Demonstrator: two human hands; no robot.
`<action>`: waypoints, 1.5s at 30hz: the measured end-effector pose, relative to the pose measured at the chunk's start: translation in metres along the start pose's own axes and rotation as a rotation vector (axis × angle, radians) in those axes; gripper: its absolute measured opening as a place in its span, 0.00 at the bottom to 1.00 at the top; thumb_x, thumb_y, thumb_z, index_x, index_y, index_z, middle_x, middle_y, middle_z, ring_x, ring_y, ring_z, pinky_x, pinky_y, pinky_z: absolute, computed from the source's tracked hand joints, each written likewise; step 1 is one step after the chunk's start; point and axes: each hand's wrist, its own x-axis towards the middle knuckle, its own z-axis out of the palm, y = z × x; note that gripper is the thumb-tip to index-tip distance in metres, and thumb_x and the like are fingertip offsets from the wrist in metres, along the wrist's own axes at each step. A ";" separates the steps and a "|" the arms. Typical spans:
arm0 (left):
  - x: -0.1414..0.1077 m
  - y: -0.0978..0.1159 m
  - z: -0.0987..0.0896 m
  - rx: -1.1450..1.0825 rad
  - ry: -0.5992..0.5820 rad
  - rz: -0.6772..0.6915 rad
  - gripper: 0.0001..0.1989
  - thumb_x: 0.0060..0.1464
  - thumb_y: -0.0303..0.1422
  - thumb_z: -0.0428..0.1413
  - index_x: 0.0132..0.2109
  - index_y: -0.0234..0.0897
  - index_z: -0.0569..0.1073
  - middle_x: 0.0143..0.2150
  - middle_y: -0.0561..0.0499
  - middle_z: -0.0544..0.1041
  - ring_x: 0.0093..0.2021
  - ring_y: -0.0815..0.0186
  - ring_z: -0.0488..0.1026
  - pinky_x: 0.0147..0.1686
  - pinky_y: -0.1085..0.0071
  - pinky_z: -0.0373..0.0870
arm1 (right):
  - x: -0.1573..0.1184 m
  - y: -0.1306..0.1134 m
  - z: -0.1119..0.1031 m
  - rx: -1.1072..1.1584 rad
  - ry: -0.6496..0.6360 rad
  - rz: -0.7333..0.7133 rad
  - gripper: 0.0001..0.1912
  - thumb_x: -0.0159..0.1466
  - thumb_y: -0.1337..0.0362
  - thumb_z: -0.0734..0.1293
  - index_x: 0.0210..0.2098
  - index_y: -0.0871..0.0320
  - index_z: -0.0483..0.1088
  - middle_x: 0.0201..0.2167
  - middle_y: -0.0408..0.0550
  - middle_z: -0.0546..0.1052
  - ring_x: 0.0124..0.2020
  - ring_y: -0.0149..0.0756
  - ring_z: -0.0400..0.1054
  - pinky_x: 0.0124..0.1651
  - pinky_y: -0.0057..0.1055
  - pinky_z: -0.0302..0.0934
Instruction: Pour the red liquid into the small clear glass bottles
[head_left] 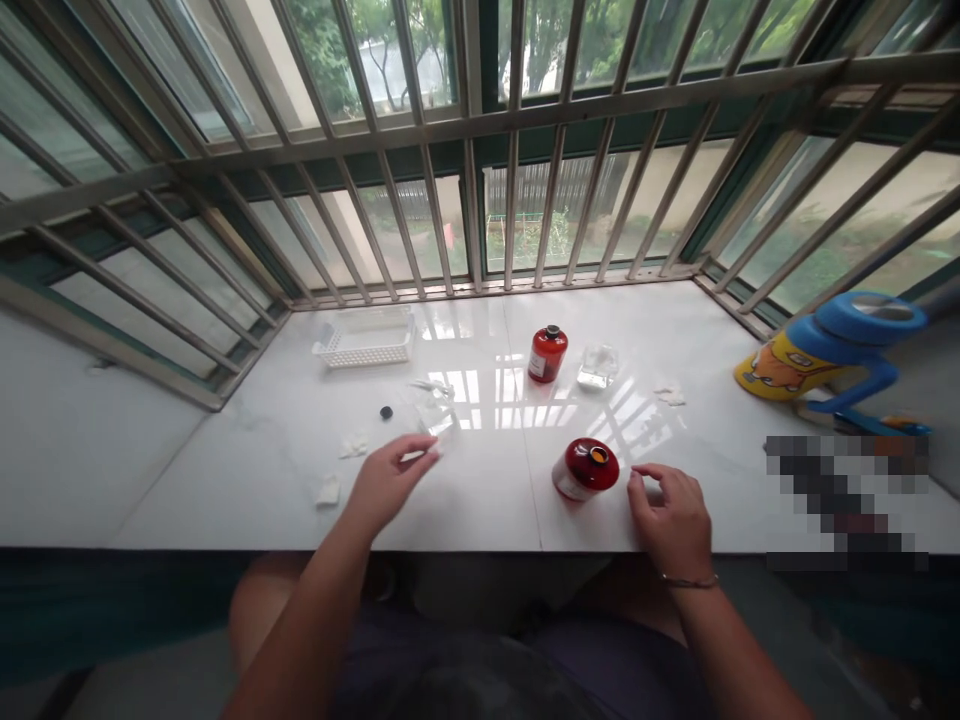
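Observation:
My left hand [394,480] is above the white tabletop, its thumb and forefinger curved with a narrow gap between the tips. Just beyond those fingertips lies a small clear glass or plastic piece [436,415]; I cannot tell whether they touch it. A red bottle [586,470] with an uncapped neck stands between my hands. Close to its right side is my right hand [673,515], fingers curled and thumb and forefinger pinched together. Whatever the pinch may contain is too small to make out. Behind stands a second red bottle [548,354] with a dark neck.
A white basket [367,340] sits at the back left. A black cap [386,412], white scraps [328,490] and a clear block-like container [598,367] lie about. On the right, a blue and yellow flask [814,350] leans beside a blurred-out patch. Metal bars [469,130] line the window.

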 end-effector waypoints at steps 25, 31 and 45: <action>0.083 -0.039 -0.001 0.345 0.121 0.184 0.33 0.58 0.58 0.64 0.63 0.43 0.76 0.64 0.41 0.79 0.64 0.44 0.76 0.66 0.49 0.71 | 0.000 0.000 0.002 0.007 -0.025 0.018 0.08 0.75 0.59 0.65 0.43 0.54 0.74 0.39 0.51 0.81 0.42 0.47 0.73 0.50 0.43 0.68; 0.111 -0.036 -0.008 0.388 0.124 0.216 0.29 0.70 0.55 0.51 0.64 0.40 0.75 0.65 0.38 0.78 0.65 0.45 0.75 0.67 0.48 0.70 | 0.000 -0.001 0.003 0.011 -0.022 0.020 0.08 0.75 0.59 0.65 0.42 0.54 0.74 0.38 0.51 0.80 0.42 0.47 0.73 0.50 0.43 0.68; 0.206 -0.048 -0.022 0.572 -0.268 0.344 0.15 0.54 0.40 0.64 0.48 0.47 0.88 0.58 0.42 0.83 0.61 0.44 0.77 0.65 0.49 0.71 | 0.001 0.000 0.004 0.017 -0.028 0.029 0.07 0.74 0.60 0.65 0.42 0.53 0.74 0.37 0.50 0.80 0.40 0.46 0.73 0.48 0.42 0.67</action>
